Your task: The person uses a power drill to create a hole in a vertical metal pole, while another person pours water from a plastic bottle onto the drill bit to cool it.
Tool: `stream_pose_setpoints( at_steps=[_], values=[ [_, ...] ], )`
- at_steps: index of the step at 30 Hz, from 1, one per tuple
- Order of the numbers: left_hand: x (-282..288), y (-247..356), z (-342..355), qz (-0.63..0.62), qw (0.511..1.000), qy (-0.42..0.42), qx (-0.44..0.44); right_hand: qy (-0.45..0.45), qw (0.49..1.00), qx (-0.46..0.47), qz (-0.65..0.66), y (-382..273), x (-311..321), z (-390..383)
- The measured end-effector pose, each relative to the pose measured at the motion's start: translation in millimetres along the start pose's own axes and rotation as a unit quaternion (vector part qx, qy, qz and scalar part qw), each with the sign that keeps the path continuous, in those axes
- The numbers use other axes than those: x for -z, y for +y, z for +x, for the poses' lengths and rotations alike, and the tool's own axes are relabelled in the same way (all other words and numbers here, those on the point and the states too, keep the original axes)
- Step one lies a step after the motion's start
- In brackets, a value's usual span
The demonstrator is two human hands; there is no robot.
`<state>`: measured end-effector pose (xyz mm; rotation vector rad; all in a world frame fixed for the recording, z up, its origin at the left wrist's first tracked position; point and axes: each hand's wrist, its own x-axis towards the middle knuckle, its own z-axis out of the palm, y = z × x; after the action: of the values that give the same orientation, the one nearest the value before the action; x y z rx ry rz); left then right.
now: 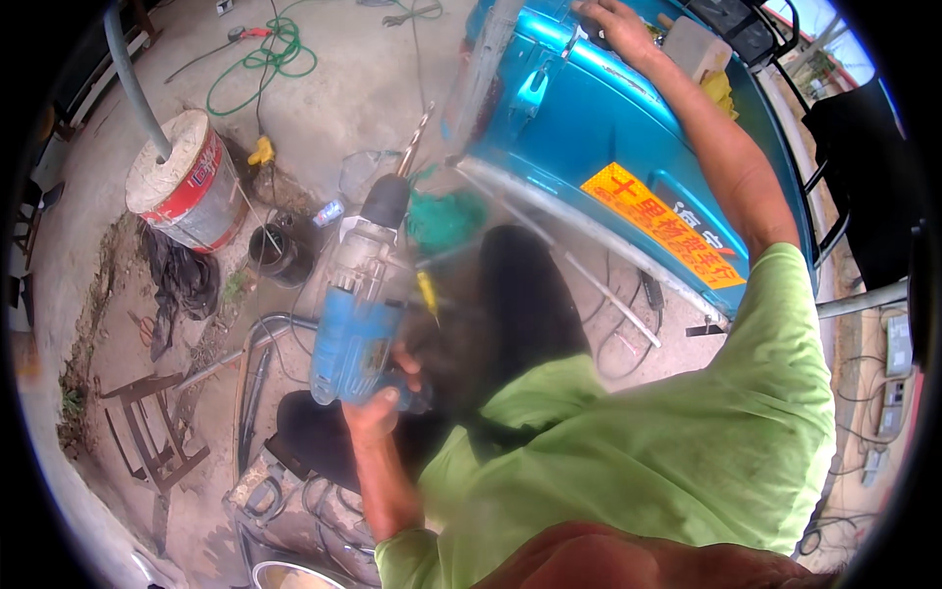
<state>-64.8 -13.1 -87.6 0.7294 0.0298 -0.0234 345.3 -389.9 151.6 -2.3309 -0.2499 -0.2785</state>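
My left hand (375,407) is closed round the rear handle of a blue and silver power drill (355,324). The drill tilts up and away from me, its long bit (417,137) pointing toward the far side, apart from the metal beside it. My right arm stretches across a blue metal truck bed (559,118). At the bed's far rim my right hand (623,34) is closed, fingers curled by a small dark thing that I cannot make out. On the blue panel sits an orange sticker (662,226).
A concrete-filled bucket (211,211) with a pole stands at left, near a black pot (280,250). A green cord (285,59) lies coiled beyond. A rusty metal frame (157,432) is on the ground. Between my knees and the bed lies a white rod (618,309).
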Motion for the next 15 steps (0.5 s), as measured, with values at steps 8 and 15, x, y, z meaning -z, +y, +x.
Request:
stream_pose_setpoints(
  at_steps=[8,15],
  values=[
    [-14.1,7.9,4.3,0.103,0.993,0.021,-0.05,0.019,0.999,0.012,0.033,9.1,-6.9,7.3],
    [-38.2,21.3,-2.2,0.206,0.968,0.059,-0.128,0.0,0.999,0.023,0.031,6.0,-6.6,7.6]
  ],
)
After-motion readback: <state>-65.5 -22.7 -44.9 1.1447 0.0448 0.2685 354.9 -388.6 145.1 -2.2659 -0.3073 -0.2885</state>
